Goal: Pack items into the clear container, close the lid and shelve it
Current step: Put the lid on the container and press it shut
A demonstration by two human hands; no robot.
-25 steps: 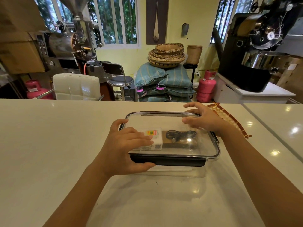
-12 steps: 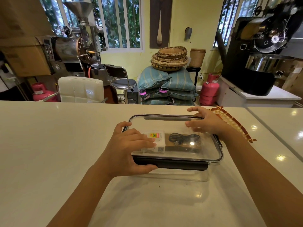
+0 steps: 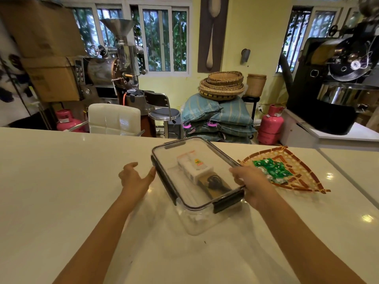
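Note:
The clear container (image 3: 196,220) stands on the white counter, turned at an angle, with its clear lid (image 3: 174,154) on top and dark clips along the sides. Through the lid I see a white box (image 3: 193,168) and a coiled black cable (image 3: 216,182). My right hand (image 3: 253,184) grips the container's near right corner by a dark clip. My left hand (image 3: 134,178) is spread beside the container's left side, thumb tip close to the left clip, holding nothing.
A woven fan-shaped tray (image 3: 297,181) with green wrapped sweets (image 3: 270,168) lies to the right of the container. The counter's far edge (image 3: 61,131) runs behind, with a white chair (image 3: 114,118), a stool and sacks beyond. A roasting machine (image 3: 336,83) stands at the right.
The container has been turned from square-on to an angle. My left hand came off the lid and now hangs spread at the left side. My right hand shifted from the far edge to the near right corner.

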